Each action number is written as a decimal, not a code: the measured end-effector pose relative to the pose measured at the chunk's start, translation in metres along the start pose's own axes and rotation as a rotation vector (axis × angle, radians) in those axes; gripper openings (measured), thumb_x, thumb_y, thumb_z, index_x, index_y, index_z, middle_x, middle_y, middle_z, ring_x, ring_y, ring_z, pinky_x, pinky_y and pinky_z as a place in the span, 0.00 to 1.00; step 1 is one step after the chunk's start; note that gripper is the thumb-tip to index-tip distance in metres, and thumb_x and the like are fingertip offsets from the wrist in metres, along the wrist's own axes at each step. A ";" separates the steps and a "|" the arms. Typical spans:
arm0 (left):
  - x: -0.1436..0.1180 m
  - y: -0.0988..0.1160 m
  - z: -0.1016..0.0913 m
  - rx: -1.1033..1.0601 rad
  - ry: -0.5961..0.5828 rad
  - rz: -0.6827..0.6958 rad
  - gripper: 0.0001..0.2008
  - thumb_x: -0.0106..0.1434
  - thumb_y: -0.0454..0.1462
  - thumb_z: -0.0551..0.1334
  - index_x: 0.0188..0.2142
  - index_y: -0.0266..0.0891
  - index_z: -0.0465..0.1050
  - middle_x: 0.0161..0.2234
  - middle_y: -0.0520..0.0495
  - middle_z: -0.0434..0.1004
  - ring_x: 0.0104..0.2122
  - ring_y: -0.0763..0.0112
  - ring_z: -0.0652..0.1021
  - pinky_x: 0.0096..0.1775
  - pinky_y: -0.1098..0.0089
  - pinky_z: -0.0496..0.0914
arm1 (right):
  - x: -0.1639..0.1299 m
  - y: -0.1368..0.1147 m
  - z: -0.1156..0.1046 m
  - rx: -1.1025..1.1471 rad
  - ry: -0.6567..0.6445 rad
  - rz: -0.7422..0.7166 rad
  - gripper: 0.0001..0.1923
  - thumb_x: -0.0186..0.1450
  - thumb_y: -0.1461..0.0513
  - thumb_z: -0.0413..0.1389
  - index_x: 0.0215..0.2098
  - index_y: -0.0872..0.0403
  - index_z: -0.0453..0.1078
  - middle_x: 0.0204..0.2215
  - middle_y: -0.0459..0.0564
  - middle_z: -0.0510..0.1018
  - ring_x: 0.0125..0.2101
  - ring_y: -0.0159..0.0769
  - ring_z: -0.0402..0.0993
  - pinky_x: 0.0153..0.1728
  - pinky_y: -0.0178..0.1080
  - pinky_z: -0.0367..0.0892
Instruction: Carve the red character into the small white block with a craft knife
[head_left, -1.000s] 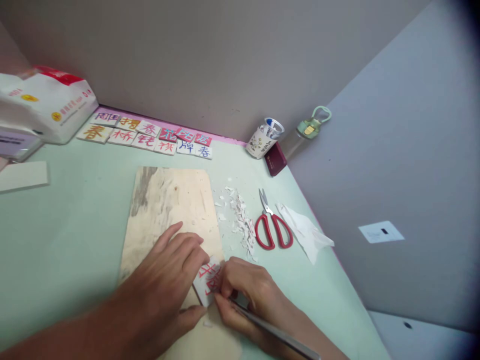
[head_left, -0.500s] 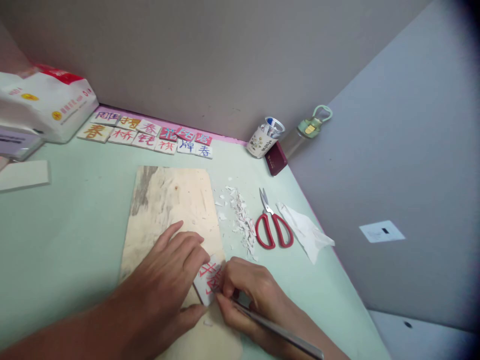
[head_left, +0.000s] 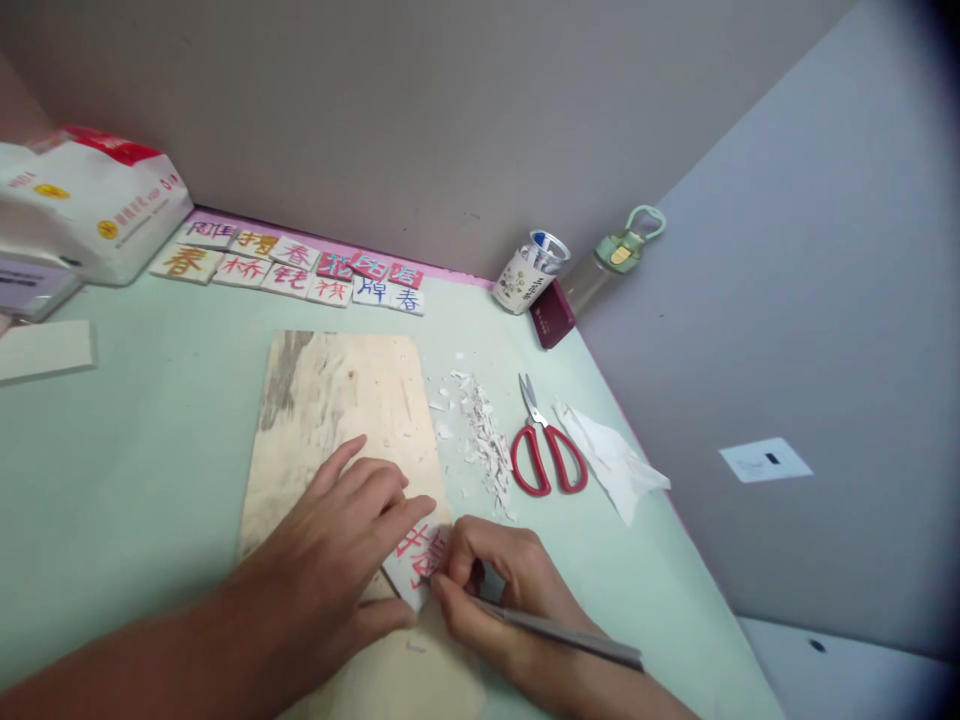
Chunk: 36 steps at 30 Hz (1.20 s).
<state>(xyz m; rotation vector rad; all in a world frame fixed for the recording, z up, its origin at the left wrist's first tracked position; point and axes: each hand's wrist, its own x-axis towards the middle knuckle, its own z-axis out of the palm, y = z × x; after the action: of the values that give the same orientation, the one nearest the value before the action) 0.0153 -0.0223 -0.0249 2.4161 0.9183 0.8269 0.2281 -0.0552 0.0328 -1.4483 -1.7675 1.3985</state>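
Left hand (head_left: pixel 337 545) pins the lettered tile (head_left: pixel 415 562) on the wooden board (head_left: pixel 345 400), right hand (head_left: pixel 499 570) grips the slim tool (head_left: pixel 562 630); light strokes look wisest!

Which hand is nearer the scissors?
Right. The right hand is on the near side of the scissors; the left hand is farther left, over the board, across the white scraps.

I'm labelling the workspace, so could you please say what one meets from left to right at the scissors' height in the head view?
Wooden board, white scraps, red-handled scissors, crumpled white tissue, white wall plate.
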 end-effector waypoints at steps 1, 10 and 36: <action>0.000 -0.001 0.000 -0.005 0.008 0.000 0.31 0.52 0.31 0.75 0.54 0.45 0.70 0.45 0.51 0.76 0.49 0.56 0.76 0.69 0.48 0.50 | 0.000 0.001 0.001 0.002 0.005 0.006 0.09 0.63 0.66 0.55 0.26 0.51 0.60 0.24 0.41 0.68 0.24 0.29 0.60 0.25 0.34 0.55; 0.003 -0.003 -0.008 -0.040 -0.022 0.015 0.25 0.54 0.30 0.73 0.49 0.46 0.72 0.45 0.53 0.78 0.49 0.60 0.77 0.70 0.54 0.46 | 0.001 0.004 0.005 0.066 0.053 0.057 0.11 0.63 0.62 0.55 0.25 0.50 0.59 0.21 0.40 0.64 0.22 0.29 0.56 0.23 0.34 0.52; 0.004 0.000 -0.016 -0.053 -0.071 -0.081 0.14 0.54 0.30 0.67 0.39 0.45 0.68 0.38 0.55 0.75 0.46 0.59 0.77 0.70 0.48 0.48 | -0.004 0.000 0.008 -0.011 0.068 -0.034 0.11 0.64 0.64 0.54 0.25 0.50 0.58 0.21 0.40 0.65 0.22 0.29 0.57 0.24 0.34 0.54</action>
<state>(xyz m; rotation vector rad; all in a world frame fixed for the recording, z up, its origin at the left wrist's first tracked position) 0.0074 -0.0169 -0.0121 2.3312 0.9485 0.7222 0.2226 -0.0623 0.0305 -1.4481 -1.7521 1.3090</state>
